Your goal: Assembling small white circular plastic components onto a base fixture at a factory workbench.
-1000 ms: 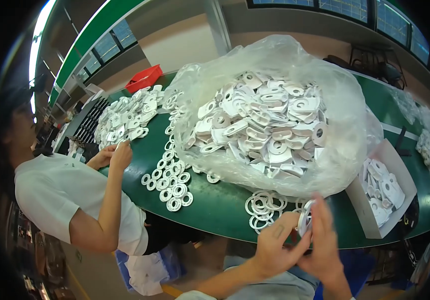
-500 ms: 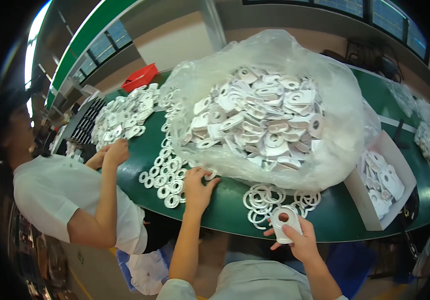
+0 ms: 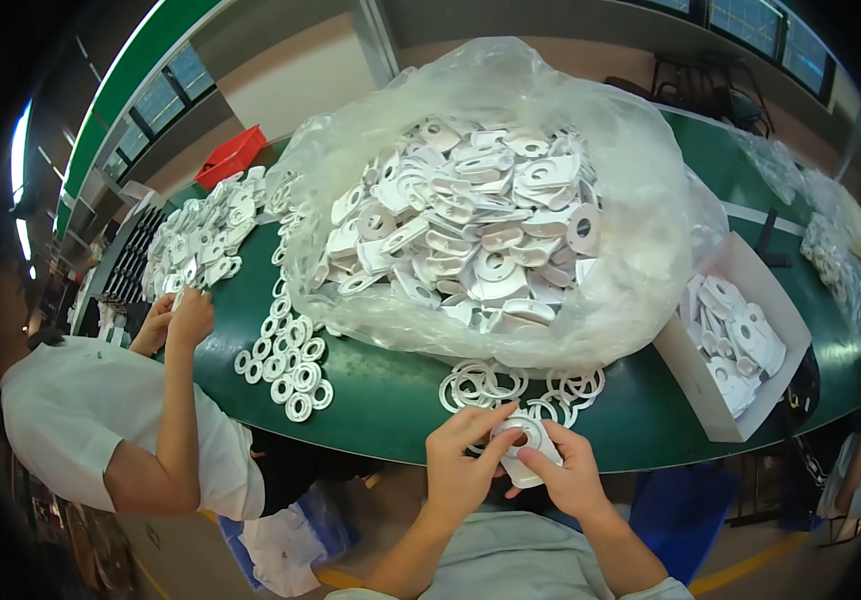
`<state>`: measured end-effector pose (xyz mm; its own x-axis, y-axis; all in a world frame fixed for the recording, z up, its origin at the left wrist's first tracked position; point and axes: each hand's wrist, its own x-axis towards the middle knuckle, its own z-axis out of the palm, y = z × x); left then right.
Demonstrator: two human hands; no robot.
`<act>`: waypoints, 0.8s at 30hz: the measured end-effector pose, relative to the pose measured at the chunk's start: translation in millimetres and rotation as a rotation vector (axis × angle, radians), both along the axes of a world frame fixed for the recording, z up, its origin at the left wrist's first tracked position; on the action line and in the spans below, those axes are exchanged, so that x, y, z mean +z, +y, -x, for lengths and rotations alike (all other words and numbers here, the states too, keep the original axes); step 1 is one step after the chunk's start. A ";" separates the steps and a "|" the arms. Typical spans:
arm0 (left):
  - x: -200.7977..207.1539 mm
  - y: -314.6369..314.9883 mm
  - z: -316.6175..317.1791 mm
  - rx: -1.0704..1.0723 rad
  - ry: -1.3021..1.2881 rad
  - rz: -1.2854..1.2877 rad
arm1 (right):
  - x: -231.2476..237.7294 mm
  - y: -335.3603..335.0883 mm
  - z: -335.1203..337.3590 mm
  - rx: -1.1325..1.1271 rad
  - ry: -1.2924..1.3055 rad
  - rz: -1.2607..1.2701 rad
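Close to my body, at the table's front edge, my right hand (image 3: 572,476) grips a white plastic part (image 3: 532,470) with a flat body and a round hole. Its thumb lies across the part's face. From the other side, my left hand (image 3: 458,464) pinches at a white ring (image 3: 516,434) over the hole, thumb and index finger at its rim. My fingers partly cover the ring, so I cannot tell how it sits on the part. Just beyond my hands lie several thin white rings (image 3: 472,384) in loose heaps.
A large clear plastic bag (image 3: 640,270) heaped with white parts fills the table's middle. An open white box (image 3: 740,425) of parts stands right. Thicker rings (image 3: 290,355) lie left, near a co-worker's hands (image 3: 182,318). A red bin (image 3: 232,155) sits farther back.
My left hand has come from the rings on the left to the white part in my right hand, bringing a ring. The whole view has shifted slightly.
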<state>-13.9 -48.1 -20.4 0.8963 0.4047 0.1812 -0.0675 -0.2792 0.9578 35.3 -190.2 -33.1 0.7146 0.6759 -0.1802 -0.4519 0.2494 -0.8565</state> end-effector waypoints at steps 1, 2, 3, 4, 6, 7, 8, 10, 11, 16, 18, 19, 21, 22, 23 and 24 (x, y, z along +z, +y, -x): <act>-3.4 0.1 1.3 0.011 0.034 0.171 | 0.7 -0.5 0.8 0.012 0.017 0.023; -11.0 0.7 0.3 -0.002 -0.035 0.241 | 0.7 0.4 1.9 -0.008 0.015 0.012; -10.7 0.0 1.9 -0.005 -0.030 0.240 | 1.0 -0.4 2.2 -0.011 0.019 0.010; -9.9 0.1 3.3 -0.005 -0.015 0.218 | 1.5 -1.3 1.4 -0.003 -0.057 0.070; -10.5 6.6 5.9 0.001 0.003 0.193 | 2.9 -2.0 -0.6 0.011 -0.129 0.126; -11.8 14.7 5.6 -0.024 -0.010 0.124 | 4.4 -3.6 -2.4 0.002 -0.140 0.125; -9.3 22.1 4.7 -0.048 -0.023 0.054 | 5.1 -5.1 -3.9 -0.007 -0.151 0.125; 7.1 35.3 4.7 0.004 -0.039 -0.147 | -2.5 -8.5 -11.5 -0.104 -0.116 0.093; 15.3 43.5 6.6 -0.010 0.001 -0.335 | -4.2 -9.6 -16.5 -0.149 -0.079 0.061; 6.1 52.6 7.0 -0.179 -0.007 -0.622 | -5.5 -13.9 -19.8 -0.137 -0.066 0.062; -0.3 58.6 4.7 -0.168 -0.078 -0.630 | -5.5 -11.4 -17.8 -0.112 -0.054 0.053; 1.2 60.3 4.3 -0.142 -0.082 -0.605 | -5.9 -9.2 -16.4 -0.101 -0.045 0.048; 0.9 61.5 -2.5 -0.090 -0.108 -0.538 | -6.3 -8.3 -15.6 -0.093 -0.019 0.043; 1.0 61.4 -7.3 -0.085 -0.099 -0.540 | -6.3 -7.9 -15.5 -0.090 -0.006 0.036; 2.0 59.8 -12.6 -0.078 -0.088 -0.543 | -6.3 -8.2 -15.4 -0.089 -0.013 0.036; 6.3 56.6 -20.0 -0.099 -0.101 -0.575 | -7.3 -9.9 -15.6 -0.088 -0.024 0.039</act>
<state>6.1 8.6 -14.1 0.8918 0.1312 0.4330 -0.2030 -0.7392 0.6422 50.9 -200.1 -40.3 0.7756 0.6029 -0.1870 -0.4086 0.2537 -0.8767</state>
